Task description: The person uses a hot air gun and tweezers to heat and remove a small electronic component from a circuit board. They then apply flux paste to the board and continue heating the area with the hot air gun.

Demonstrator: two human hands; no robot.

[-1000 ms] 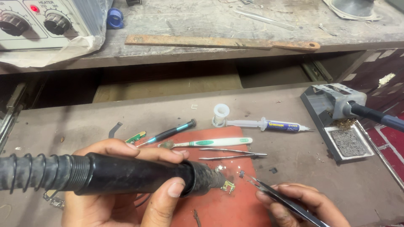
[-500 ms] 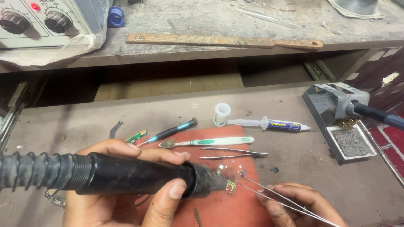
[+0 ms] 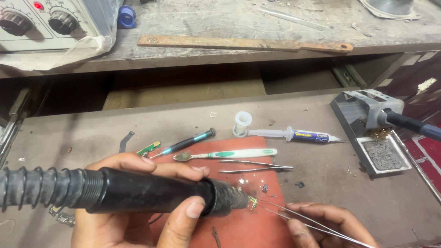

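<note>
I count: two tweezers, one held, one lying on the mat; one toothbrush; one screwdriver; one syringe; one solder spool; one hot-air handpiece; two dials.

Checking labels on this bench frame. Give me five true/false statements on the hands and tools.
1. The left hand grips a black hot-air handle. True.
2. The right hand holds a toothbrush. False: it holds thin tweezers; the toothbrush lies on the red mat.
3. A second pair of tweezers lies on the mat. True.
4. The syringe stands upright. False: it lies flat.
5. The soldering iron sits in its stand. True.
</note>
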